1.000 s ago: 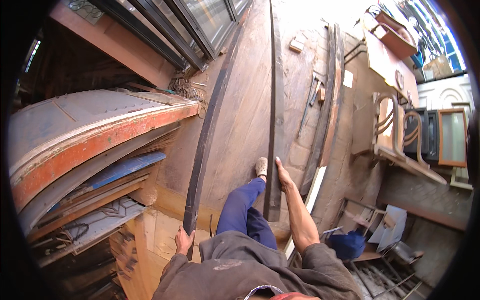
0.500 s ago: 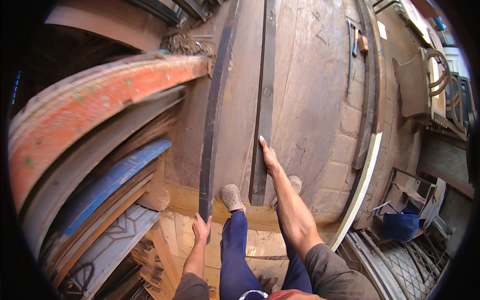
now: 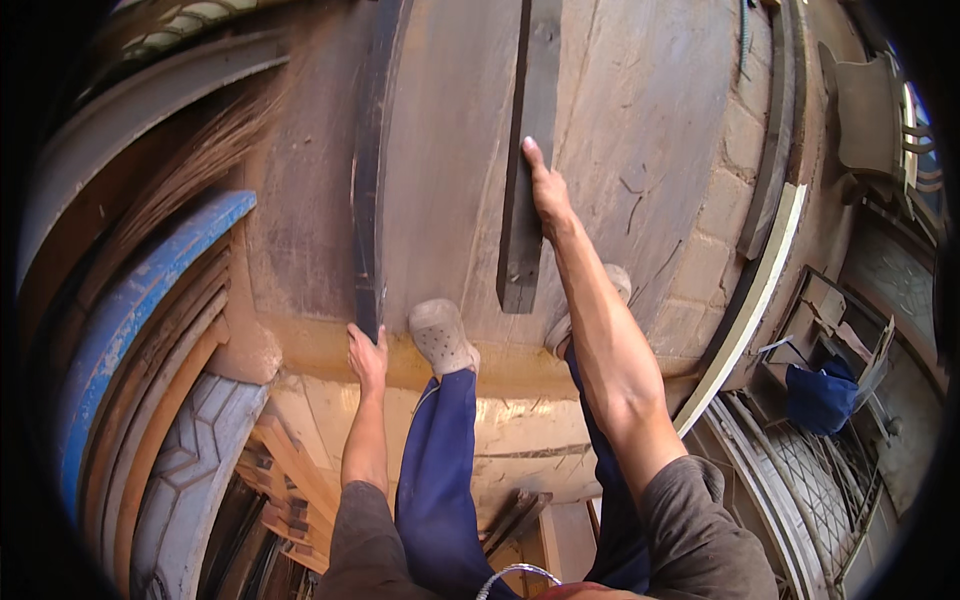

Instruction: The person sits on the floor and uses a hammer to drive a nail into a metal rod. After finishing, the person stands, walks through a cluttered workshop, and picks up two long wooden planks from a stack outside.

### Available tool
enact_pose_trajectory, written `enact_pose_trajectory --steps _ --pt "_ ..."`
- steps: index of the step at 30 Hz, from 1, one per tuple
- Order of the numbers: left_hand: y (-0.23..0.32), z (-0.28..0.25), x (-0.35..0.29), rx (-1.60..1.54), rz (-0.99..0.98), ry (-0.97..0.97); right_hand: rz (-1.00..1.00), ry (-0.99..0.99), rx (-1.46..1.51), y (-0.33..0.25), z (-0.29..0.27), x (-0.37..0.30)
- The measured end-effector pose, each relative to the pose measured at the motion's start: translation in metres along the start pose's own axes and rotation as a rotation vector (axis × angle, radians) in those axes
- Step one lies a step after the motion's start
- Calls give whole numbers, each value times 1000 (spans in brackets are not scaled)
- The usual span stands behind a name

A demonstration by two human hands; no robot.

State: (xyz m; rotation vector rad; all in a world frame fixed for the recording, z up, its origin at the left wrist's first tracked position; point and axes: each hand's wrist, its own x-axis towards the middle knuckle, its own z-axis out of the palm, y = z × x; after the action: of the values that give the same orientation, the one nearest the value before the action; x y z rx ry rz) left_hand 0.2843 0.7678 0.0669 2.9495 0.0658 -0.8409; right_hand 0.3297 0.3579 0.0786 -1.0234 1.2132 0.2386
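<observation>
Two long dark wooden beams run away from me over a wide brown wooden panel. My left hand [image 3: 368, 356] is closed around the near end of the left beam [image 3: 368, 200]; its fingers are partly hidden. My right hand [image 3: 549, 190] grips the right beam [image 3: 522, 245] a little beyond its near end, thumb on top and the other fingers out of sight. The beams lie apart, roughly side by side. Between their near ends is my left shoe [image 3: 442, 337], a clog with holes, while my right shoe [image 3: 617, 284] shows behind my right forearm.
At left, boards and a blue-painted plank [image 3: 150, 325] are stacked beside a grey patterned panel [image 3: 190, 470]. Along the right lie a pale strip of wood [image 3: 750, 300] and a dark beam [image 3: 775, 150]. Farther right are a blue cloth [image 3: 820, 397] and a chair back [image 3: 868, 115].
My view has shifted, and both hands and beams' near ends sit higher in it. The left beam now appears farther left of the right one. Both hands keep their hold.
</observation>
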Motion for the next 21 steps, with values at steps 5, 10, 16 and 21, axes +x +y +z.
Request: enact_pose_trajectory --steps 5,10,16,21 --pt "5 -42 -23 -137 66 143 -12 59 -3 25 25 -30" --pt "27 -98 -85 -847 33 -103 93 118 -89 66 107 -122" --pt "36 -120 -109 -247 258 -104 95 137 -231 136 180 -163" --pt "1 -78 -62 -180 235 -221 48 338 -391 171 192 -147"
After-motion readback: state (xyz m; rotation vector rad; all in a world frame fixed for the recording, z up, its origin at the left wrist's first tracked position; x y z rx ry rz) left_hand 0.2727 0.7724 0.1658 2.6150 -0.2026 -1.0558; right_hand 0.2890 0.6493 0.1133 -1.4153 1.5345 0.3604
